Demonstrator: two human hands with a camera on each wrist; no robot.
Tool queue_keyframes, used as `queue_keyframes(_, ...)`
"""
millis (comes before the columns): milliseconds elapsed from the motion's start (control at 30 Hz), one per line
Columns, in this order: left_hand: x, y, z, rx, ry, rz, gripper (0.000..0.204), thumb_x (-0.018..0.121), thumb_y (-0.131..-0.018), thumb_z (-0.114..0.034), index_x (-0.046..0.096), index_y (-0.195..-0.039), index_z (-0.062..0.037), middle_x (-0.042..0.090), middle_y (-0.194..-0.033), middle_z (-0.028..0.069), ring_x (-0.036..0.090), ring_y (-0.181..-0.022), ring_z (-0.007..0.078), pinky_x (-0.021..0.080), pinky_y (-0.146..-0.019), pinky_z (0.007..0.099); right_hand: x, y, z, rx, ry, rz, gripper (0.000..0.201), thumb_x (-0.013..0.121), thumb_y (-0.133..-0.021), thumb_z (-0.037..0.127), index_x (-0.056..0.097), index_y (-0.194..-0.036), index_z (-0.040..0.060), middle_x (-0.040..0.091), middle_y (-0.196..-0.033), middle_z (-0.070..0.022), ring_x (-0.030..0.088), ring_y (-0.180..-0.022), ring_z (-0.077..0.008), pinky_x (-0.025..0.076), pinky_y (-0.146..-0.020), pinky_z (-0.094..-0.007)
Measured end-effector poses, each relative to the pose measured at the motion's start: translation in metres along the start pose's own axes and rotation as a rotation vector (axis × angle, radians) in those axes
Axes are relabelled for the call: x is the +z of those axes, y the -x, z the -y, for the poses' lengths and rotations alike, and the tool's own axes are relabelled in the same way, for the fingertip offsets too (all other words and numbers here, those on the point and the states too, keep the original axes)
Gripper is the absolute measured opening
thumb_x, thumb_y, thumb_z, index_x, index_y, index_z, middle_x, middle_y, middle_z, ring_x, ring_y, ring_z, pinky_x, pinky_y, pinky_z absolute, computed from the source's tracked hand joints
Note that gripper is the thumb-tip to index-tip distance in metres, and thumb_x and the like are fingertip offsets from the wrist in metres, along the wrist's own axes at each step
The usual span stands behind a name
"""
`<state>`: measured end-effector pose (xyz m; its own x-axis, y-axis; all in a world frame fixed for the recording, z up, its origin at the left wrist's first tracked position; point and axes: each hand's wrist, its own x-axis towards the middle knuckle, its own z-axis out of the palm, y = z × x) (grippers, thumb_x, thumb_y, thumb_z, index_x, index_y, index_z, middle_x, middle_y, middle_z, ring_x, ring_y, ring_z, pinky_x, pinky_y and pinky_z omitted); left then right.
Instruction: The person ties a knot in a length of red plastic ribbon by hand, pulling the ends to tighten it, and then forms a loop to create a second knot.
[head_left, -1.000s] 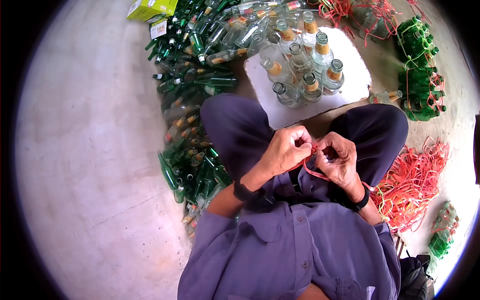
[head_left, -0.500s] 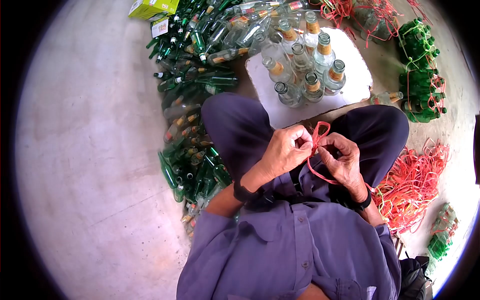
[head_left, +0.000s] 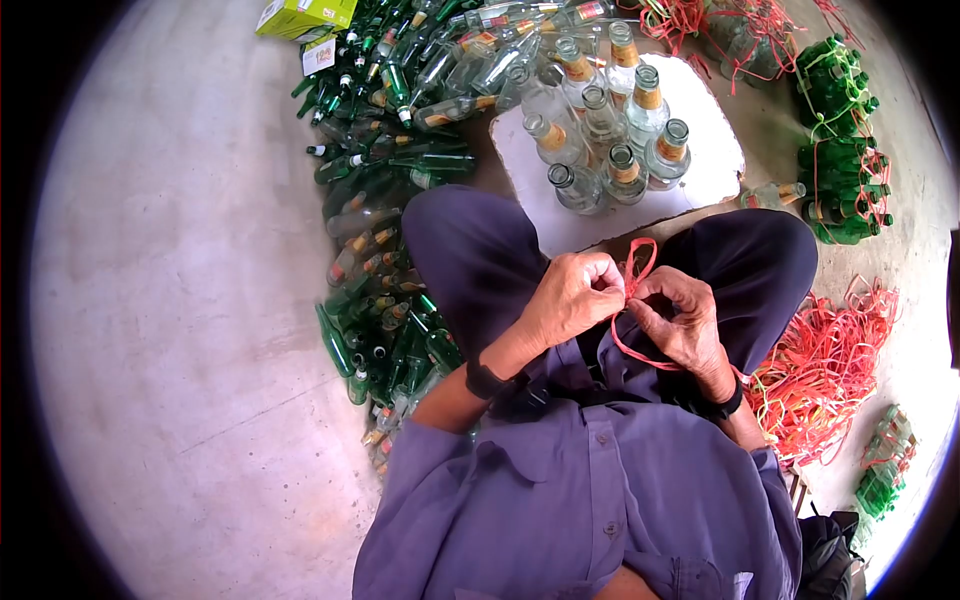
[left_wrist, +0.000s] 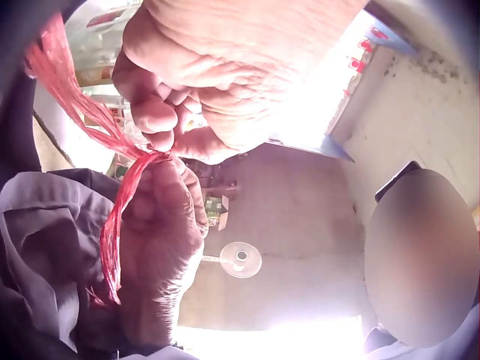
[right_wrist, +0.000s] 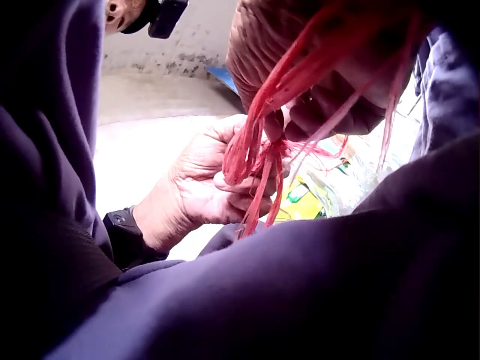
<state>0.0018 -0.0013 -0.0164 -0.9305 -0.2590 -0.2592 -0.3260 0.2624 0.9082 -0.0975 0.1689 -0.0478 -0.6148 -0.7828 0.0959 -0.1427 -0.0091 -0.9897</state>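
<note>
In the head view, both hands meet above the lap over a red plastic string (head_left: 640, 352). My left hand (head_left: 572, 298) pinches the string between thumb and fingertips. From the other side, my right hand (head_left: 686, 318) pinches it at nearly the same spot. A loop of the string stands up beyond the fingertips, and a strand curves down toward the right wrist. The left wrist view shows the string (left_wrist: 112, 247) bunched where the two hands' fingertips come together. In the right wrist view, several strands (right_wrist: 274, 161) gather at a knot-like bunch by the fingers.
Clear glass bottles (head_left: 622, 175) stand upright on a white board (head_left: 708, 110) beyond the knees. Green and clear bottles (head_left: 430, 160) lie heaped along the left. A tangled pile of red string (head_left: 825, 375) lies at the right, with tied green bottle bundles (head_left: 845, 180) beyond it.
A red string loop has come up above the fingertips since one second ago. The right hand has shifted slightly; the left hand keeps nearly the same place.
</note>
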Motion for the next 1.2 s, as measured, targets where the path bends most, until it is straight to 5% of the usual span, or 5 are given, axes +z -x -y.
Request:
queue_keyframes(700, 0.003, 0.001, -0.006, -0.246, 0.246, 0.040, 0.008, 0.061, -0.081, -0.003, 0.062, -0.076, 0.0033, 0.059, -0.061, 0.0031, 0.048, -0.046, 0.0051, 0.035, -0.043, 0.0229, 0.010, 0.000, -0.004, -0.216, 0.078, -0.106, 0.013, 0.071, -0.072, -0.006, 0.063, -0.078, 0.0025, 0.062, -0.073, -0.0047, 0.055, -0.055, -0.0119, 0.042, -0.050, -0.0246)
queue_keyframes(867, 0.010, 0.001, -0.003, -0.368, 0.545, 0.004, 0.008, 0.060, -0.082, -0.003, 0.061, -0.077, 0.0033, 0.058, -0.061, 0.0050, 0.046, -0.044, 0.0064, 0.034, -0.042, 0.0236, 0.012, 0.000, -0.001, -0.073, 0.040, -0.132, 0.018, 0.066, -0.067, -0.010, 0.057, -0.070, 0.0050, 0.058, -0.068, -0.0065, 0.056, -0.055, -0.0171, 0.043, -0.051, -0.0262)
queue_keyframes(1033, 0.008, 0.001, -0.001, -0.397, 0.629, 0.023, 0.006, 0.061, -0.084, -0.002, 0.061, -0.080, 0.0029, 0.058, -0.062, 0.0052, 0.047, -0.046, 0.0062, 0.035, -0.043, 0.0226, 0.010, 0.007, -0.001, 0.243, -0.288, -0.094, 0.014, 0.065, -0.079, -0.007, 0.060, -0.073, 0.0047, 0.053, -0.072, 0.0089, 0.046, -0.066, 0.0009, 0.037, -0.057, -0.0175)
queue_keyframes(1133, 0.012, 0.003, 0.002, -0.259, 0.424, 0.005, 0.004, 0.062, -0.085, -0.001, 0.061, -0.084, 0.0031, 0.061, -0.071, 0.0051, 0.053, -0.055, 0.0060, 0.041, -0.050, 0.0218, 0.008, 0.007, -0.004, 0.309, -0.371, -0.084, 0.013, 0.065, -0.080, -0.007, 0.060, -0.075, 0.0041, 0.054, -0.073, 0.0089, 0.046, -0.066, 0.0012, 0.037, -0.058, -0.0172)
queue_keyframes(1200, 0.015, 0.004, 0.000, 0.058, 0.235, -0.175, 0.005, 0.064, -0.086, 0.000, 0.062, -0.089, 0.0031, 0.063, -0.082, 0.0038, 0.058, -0.067, 0.0060, 0.047, -0.058, 0.0225, 0.008, 0.006, -0.003, 0.314, -0.383, -0.091, 0.012, 0.066, -0.081, -0.006, 0.061, -0.077, 0.0037, 0.055, -0.074, 0.0087, 0.046, -0.066, 0.0011, 0.037, -0.059, -0.0169)
